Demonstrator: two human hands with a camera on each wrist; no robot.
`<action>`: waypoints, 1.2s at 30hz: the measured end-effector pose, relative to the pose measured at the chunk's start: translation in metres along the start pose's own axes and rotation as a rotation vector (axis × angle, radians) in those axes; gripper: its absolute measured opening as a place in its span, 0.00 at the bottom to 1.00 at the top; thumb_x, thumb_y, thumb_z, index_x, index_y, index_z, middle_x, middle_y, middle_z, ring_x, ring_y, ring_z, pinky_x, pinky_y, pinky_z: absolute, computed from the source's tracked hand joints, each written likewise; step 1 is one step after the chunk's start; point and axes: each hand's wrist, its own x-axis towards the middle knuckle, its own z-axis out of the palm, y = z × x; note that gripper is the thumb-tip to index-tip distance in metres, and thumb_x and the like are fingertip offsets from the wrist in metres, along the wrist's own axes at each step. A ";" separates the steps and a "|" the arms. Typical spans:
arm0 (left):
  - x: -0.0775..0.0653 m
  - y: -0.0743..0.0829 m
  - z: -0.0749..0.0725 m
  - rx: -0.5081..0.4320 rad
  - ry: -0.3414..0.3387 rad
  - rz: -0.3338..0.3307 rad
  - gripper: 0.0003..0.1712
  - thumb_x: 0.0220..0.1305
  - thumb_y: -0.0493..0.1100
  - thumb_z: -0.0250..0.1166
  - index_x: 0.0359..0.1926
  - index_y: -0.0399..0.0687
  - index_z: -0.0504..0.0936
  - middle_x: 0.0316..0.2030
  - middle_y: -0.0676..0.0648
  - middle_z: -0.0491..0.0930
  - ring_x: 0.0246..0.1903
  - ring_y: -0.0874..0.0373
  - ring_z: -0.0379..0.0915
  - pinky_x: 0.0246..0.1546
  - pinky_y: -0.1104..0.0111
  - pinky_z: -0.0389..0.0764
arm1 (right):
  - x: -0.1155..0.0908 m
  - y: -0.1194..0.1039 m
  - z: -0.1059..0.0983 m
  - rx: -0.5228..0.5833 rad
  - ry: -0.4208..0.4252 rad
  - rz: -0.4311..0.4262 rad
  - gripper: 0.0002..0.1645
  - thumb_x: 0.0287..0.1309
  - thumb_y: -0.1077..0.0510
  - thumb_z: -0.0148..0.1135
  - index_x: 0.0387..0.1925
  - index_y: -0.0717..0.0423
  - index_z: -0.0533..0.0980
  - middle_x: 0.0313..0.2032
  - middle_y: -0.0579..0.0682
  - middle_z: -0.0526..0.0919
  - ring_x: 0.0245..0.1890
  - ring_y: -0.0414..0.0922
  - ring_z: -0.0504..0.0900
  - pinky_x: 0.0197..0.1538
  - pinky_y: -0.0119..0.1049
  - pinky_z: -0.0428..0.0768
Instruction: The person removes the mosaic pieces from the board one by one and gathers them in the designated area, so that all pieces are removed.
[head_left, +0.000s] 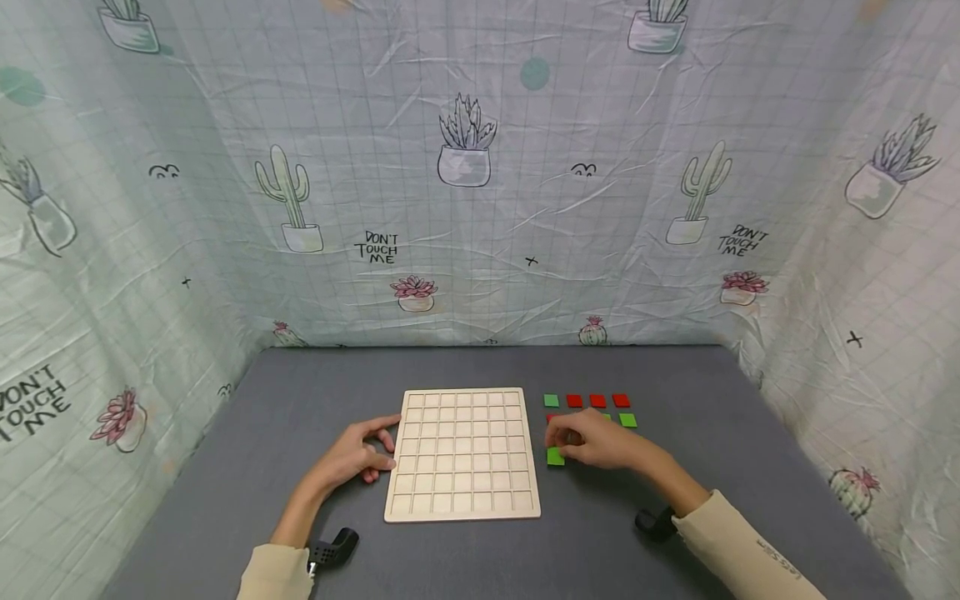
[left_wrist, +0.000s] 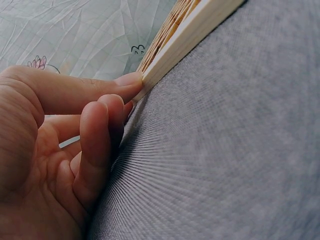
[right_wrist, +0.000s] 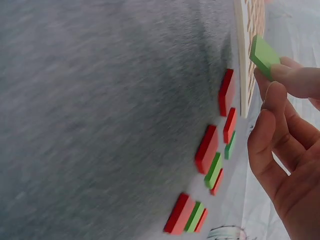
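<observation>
My left hand (head_left: 356,454) lies at the left side of a pale wooden grid board (head_left: 462,454), the tips of its thumb and index finger touching the edge. In the left wrist view the thumb (left_wrist: 95,90) presses on the board's edge (left_wrist: 175,47), while other fingers bend beneath and hold nothing. To the right of the board, my right hand (head_left: 596,437) pinches a light green square tile (head_left: 556,457) between thumb and fingers. The right wrist view shows this tile (right_wrist: 265,56) tilted and raised off the table. Red tiles (right_wrist: 206,150) lie under that hand, partly hidden in the head view.
Rows of red and green tiles (head_left: 597,401) lie right of the board, with a darker green tile (head_left: 551,400) at the far left corner. The table is covered in grey cloth (head_left: 322,375). A patterned curtain (head_left: 480,225) hangs behind and on both sides.
</observation>
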 end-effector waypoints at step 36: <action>0.001 0.007 0.003 -0.006 0.010 -0.021 0.48 0.54 0.32 0.75 0.76 0.38 0.66 0.41 0.36 0.76 0.17 0.60 0.73 0.17 0.65 0.80 | -0.020 0.012 0.006 -0.047 -0.035 0.046 0.15 0.54 0.60 0.78 0.42 0.44 0.83 0.35 0.38 0.83 0.28 0.29 0.73 0.36 0.28 0.78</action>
